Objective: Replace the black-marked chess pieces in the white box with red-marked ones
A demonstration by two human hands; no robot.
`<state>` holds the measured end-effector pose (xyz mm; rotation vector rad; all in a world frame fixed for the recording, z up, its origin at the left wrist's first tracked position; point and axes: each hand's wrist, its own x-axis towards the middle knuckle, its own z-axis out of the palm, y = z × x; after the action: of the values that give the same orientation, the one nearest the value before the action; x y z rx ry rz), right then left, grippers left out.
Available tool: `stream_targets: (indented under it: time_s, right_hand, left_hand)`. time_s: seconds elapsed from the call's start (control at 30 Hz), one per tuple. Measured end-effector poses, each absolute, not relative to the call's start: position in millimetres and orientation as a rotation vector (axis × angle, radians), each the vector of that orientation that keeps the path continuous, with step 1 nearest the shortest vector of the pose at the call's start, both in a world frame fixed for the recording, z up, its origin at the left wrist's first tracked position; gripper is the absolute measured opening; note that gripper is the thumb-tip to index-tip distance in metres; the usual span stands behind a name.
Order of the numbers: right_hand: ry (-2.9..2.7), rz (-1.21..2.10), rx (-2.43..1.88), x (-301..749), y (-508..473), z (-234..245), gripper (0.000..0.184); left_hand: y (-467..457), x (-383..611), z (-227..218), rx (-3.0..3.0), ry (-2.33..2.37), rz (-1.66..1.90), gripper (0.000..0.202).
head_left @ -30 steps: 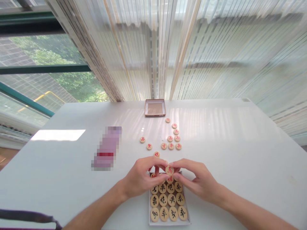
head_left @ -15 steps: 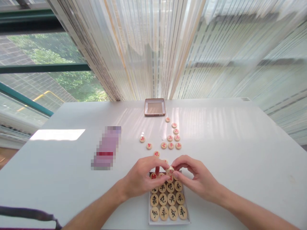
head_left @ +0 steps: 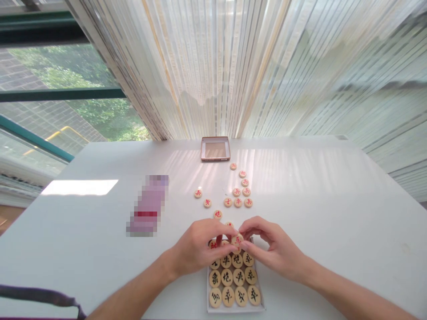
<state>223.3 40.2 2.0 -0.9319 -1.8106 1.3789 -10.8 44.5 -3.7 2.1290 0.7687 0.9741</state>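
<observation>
Between the fingertips of both hands is a round wooden Chinese chess piece point(head_left: 237, 240) with a red character, its face turned up toward me. My left hand point(head_left: 198, 243) pinches it from the left, and my right hand point(head_left: 271, 246) closes on its right side. Right beneath them lies a shallow white box point(head_left: 236, 310) with rows of pieces, black-lettered in the nearer rows. In its far row, a red-lettered piece point(head_left: 213, 245) shows beside my left fingers; the rest of that row is partly covered by my hands.
Beyond the box, several red-lettered pieces point(head_left: 236, 192) are scattered on the white table point(head_left: 316, 200). A shallow box lid point(head_left: 215, 151) rests at the far edge, before string curtains. A blurred purple object point(head_left: 148, 204) lies to the left. A dark strap point(head_left: 36, 296) shows lower left.
The held piece has tilted and dropped slightly, so its red character now faces me more fully. Both hands stay nearly in place over the box.
</observation>
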Motion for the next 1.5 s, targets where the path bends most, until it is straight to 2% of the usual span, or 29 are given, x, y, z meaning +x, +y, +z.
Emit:
stream_targets:
  time_s: [0.13, 0.3, 0.63, 0.93, 1.27, 1.5]
  right_hand:
    - [-1.838, 1.329, -0.896, 226, 43, 4, 0.013]
    - [-1.859, 1.177, -0.886, 239, 52, 11, 0.020]
    - [-2.030, 1.326, -1.064, 255, 60, 24, 0.012]
    - [-2.024, 1.424, -1.006, 255, 56, 26, 0.023]
    - [-2.125, 1.386, -1.129, 254, 54, 26, 0.007]
    - [-2.155, 1.390, -1.188, 252, 54, 29, 0.010]
  left_hand:
    - [46, -12, -3, 2.185, 0.778, 0.988, 0.024]
    - [48, -13, 1, 2.319, 0.777, 0.988, 0.030]
    - [42, -9, -1, 2.397, 0.849, 0.865, 0.034]
    - [41, -5, -6, 2.390, 0.896, 0.750, 0.024]
    - [43, -5, -11, 2.389, 0.873, 0.726, 0.015]
    - [43, -5, -11, 2.394, 0.862, 0.735, 0.013]
